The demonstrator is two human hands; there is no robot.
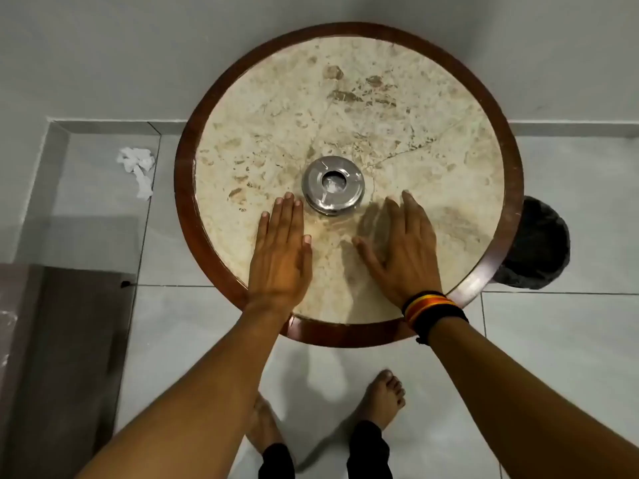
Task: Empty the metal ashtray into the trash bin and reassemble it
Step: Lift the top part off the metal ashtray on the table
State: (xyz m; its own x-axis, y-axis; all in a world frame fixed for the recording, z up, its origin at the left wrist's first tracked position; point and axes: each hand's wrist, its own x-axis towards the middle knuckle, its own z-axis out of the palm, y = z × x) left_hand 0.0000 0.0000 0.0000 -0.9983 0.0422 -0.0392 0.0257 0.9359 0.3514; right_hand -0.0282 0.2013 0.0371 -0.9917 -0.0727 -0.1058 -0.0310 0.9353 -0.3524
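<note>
A round metal ashtray [333, 184] with its lid on and a hole in the middle sits near the centre of a round marble table [415, 108]. My left hand [281, 252] lies flat on the table, palm down, its fingertips just left of the ashtray and apart from it. My right hand [401, 248] also rests palm down, to the right of and below the ashtray, holding nothing. A black trash bin [539, 247] with a dark liner stands on the floor, partly hidden under the table's right edge.
The table has a dark wooden rim [185, 160] and stands against a grey wall. Crumpled white tissue [138, 169] lies on the tiled floor at left. My bare feet [383, 397] stand below the table's near edge. A dark panel [69, 357] fills the lower left.
</note>
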